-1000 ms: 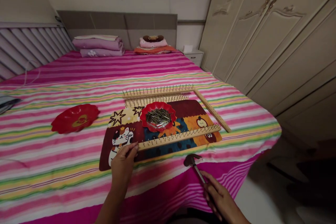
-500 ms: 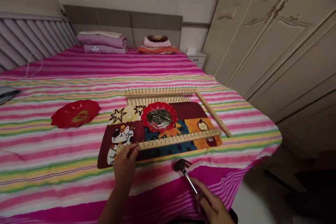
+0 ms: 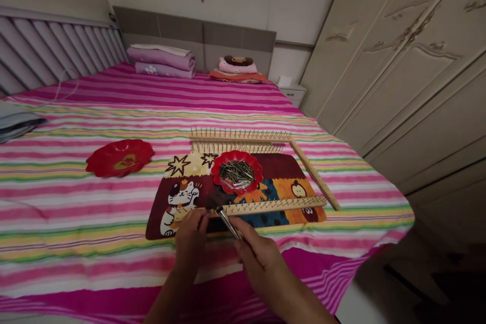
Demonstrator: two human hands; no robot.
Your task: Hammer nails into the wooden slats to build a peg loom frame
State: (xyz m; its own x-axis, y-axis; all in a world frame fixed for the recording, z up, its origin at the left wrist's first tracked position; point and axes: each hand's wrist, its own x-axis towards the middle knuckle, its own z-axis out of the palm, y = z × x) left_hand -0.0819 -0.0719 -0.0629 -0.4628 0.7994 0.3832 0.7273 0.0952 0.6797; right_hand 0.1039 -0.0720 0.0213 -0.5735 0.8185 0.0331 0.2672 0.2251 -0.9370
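My left hand (image 3: 192,235) is closed in a pinch at the top of a wooden strip (image 3: 273,207), at the near end of its row of upright nails. A nail seems to be between the fingertips, mostly hidden by them. My right hand (image 3: 260,258) grips a claw hammer (image 3: 229,223) by its handle. The dark hammer head is over the strip, right beside my left fingertips. Beneath the strip lies a patterned mat (image 3: 243,220) with a cat picture. Behind it, a red scalloped bowl (image 3: 216,177) holds many loose nails (image 3: 238,174).
More nail-studded wooden strips (image 3: 243,137) lie behind the bowl, and another strip (image 3: 315,174) slants along the right. A red scalloped plate (image 3: 110,157) is to the left on the striped bedspread (image 3: 94,212). Folded bedding (image 3: 163,61) is stacked by the headboard. A wardrobe (image 3: 398,61) stands right.
My right hand has brought the hammer leftward and up, from beside the mat to over the strip at my left fingertips. My left hand keeps its pinch. The view has shifted slightly.
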